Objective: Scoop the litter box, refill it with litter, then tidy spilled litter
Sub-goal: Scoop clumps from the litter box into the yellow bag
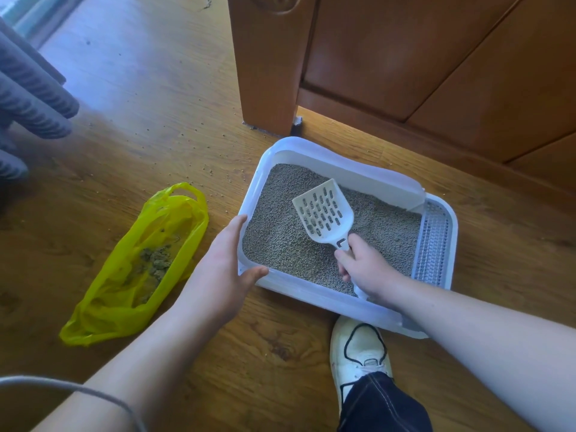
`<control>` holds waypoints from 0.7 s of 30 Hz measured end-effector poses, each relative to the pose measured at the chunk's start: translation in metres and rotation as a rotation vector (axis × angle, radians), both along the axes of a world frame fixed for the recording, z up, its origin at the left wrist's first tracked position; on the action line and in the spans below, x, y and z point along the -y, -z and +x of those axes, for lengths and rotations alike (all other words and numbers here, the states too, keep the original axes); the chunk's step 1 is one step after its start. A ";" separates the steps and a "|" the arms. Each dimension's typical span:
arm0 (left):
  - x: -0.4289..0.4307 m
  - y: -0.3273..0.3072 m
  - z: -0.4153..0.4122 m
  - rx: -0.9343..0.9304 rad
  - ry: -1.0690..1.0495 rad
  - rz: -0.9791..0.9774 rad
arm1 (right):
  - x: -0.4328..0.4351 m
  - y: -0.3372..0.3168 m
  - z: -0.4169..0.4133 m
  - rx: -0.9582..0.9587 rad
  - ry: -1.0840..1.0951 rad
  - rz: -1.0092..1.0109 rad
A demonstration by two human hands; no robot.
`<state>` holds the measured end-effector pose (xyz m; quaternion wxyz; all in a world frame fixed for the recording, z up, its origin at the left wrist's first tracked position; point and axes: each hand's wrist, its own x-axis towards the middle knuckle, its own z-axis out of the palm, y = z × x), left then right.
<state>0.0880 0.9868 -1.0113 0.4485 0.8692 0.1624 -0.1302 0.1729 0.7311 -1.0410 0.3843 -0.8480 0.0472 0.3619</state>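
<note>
A white litter box (314, 293) sits on the wooden floor, filled with grey litter (280, 241). My left hand (224, 260) grips the box's near-left corner, thumb over the rim. My right hand (364, 266) holds the handle of a white slotted scoop (324, 210). The scoop's blade is lifted above the litter and carries only a few grains. A yellow plastic bag (137, 266) lies on the floor left of the box, open, with grey clumps of litter inside.
Loose litter grains (212, 173) are scattered on the floor behind and left of the box. A wooden cabinet (405, 57) stands right behind it. A grey ribbed object (28, 98) is at far left. My white shoe (358, 353) rests just before the box.
</note>
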 end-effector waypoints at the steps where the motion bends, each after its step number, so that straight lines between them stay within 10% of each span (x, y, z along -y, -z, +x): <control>1: 0.000 0.000 0.000 -0.003 0.000 0.002 | 0.001 -0.001 0.000 -0.008 -0.006 0.010; 21: -0.028 -0.032 -0.017 -0.106 0.018 0.290 | -0.054 -0.083 0.006 0.270 -0.335 -0.082</control>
